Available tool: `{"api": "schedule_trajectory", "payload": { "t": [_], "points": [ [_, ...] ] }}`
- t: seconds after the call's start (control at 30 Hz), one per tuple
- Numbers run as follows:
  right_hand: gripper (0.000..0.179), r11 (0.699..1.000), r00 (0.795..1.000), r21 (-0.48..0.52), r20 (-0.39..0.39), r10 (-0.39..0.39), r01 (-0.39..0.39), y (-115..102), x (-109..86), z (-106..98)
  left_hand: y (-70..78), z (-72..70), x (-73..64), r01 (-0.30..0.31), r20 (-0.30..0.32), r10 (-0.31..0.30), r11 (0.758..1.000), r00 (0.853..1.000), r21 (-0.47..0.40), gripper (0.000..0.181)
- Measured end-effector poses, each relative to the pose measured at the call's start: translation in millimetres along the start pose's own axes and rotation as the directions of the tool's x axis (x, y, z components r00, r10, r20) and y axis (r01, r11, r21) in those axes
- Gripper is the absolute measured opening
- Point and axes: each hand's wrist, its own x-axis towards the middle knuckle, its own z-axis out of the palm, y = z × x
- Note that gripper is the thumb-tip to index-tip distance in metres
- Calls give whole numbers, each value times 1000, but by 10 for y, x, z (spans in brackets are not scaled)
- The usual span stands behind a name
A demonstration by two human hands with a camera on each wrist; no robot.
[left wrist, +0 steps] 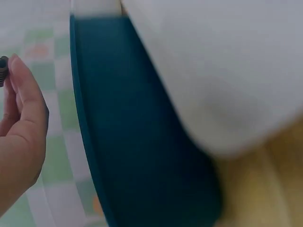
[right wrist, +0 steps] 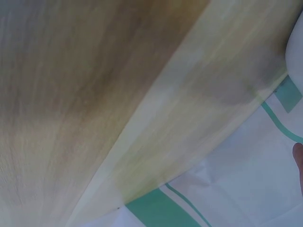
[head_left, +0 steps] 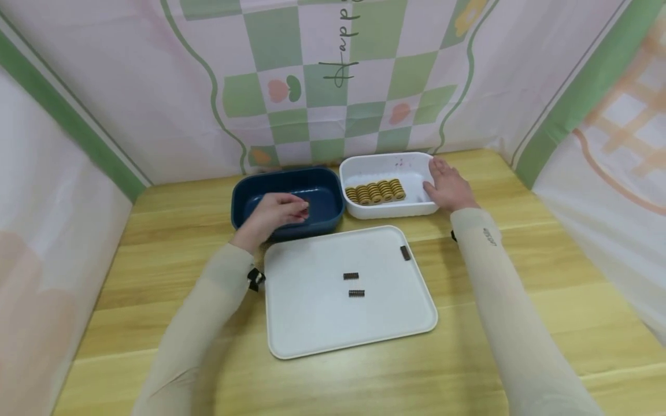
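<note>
My left hand (head_left: 278, 214) pinches a small dark spring (left wrist: 3, 71) between thumb and fingertips, above the navy blue bin (head_left: 236, 202). In the head view that spring is mostly hidden by the fingers. My right hand (head_left: 451, 188) rests on the right rim of the white bin (head_left: 392, 211), fingers extended at the back corner and thumb over the inner side. Yellow-and-black ribbed cylinders (head_left: 376, 192) lie in a row in that bin's left part. On the white tray (head_left: 312, 323) are a dark spring (head_left: 351, 276), another spring (head_left: 356, 293) just below it, and a dark ribbed piece (head_left: 405, 253) near the right edge.
Both bins stand side by side at the back of the wooden table (head_left: 520, 260), against a checked cloth (head_left: 322, 127). The tray lies in front of them, between the forearms. Cloth also hangs at the left and right sides.
</note>
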Motion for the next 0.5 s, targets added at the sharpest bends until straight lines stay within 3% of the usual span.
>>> {"api": "schedule_trajectory", "payload": {
  "t": [0.17,0.23,0.27,0.33,0.4,0.5],
  "points": [
    [67,1000,1000,-4,-14,-5,5,-8,-8,5,2,-277,85,-11,-152,35,988,988,155,29],
    [67,1000,1000,-2,-17,-6,6,-16,-10,0,-25,-352,115,6,-214,52,965,975,264,29],
    [67,1000,1000,-2,-17,-3,3,-20,-11,-3,-44,-383,128,19,-240,66,942,969,336,28],
    [67,1000,1000,6,-12,2,-2,-18,-9,-6,-85,-425,140,42,-290,114,875,950,482,25],
    [69,1000,1000,13,-13,0,0,36,15,34,-122,-464,143,72,-315,165,779,935,623,22],
    [69,1000,1000,12,-16,3,-3,44,9,41,-164,-500,149,117,-330,229,635,916,764,38]
  ]
}}
